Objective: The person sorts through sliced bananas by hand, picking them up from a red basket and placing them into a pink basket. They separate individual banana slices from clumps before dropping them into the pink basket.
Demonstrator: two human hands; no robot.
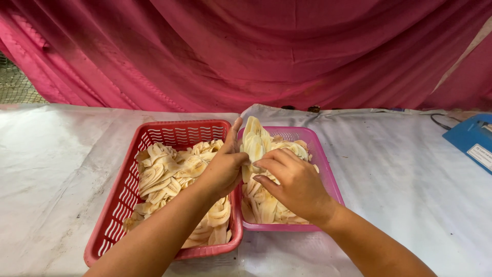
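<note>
Both my left hand [224, 166] and right hand [292, 182] pinch one banana slice [253, 141] upright over the pink basket [328, 174], mid-counter.

Small food-processing stall, pink cloth backdrop [287, 46], white sheet-covered table [410, 179], baskets of sliced banana [169, 172], blue device [471, 138]

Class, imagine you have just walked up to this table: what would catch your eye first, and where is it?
First the two hands meeting mid-table: the left hand and right hand pinch one pale banana slice between them. Under them stand a red basket on the left and a pink basket on the right, both heaped with slices. Behind, a pink cloth fills the background.
</note>
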